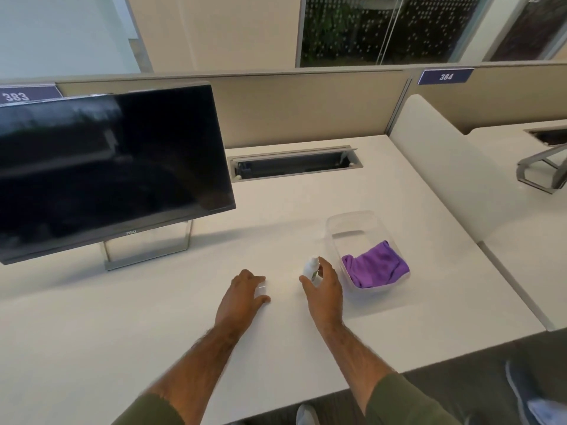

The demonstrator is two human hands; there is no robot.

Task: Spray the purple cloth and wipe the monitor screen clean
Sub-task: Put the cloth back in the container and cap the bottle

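Observation:
The black Dell monitor [107, 167] stands on its stand at the left of the white desk [153, 317], with its screen dark. A purple cloth [376, 265] lies crumpled in a clear plastic tub [349, 220] at the right. Just left of the tub a small white spray bottle [310, 268] stands upright, with the thumb and fingers of my right hand [325, 292] curled around it. My left hand [244, 294] rests on the desk a short way to the left, its fingers closed over a small clear cap [260, 290].
A cable slot [294, 164] is cut into the desk behind the tub. Beige partition panels [306, 105] run along the back, and a white divider [435, 167] separates the neighbouring desk on the right. Another monitor stand [543, 170] sits there.

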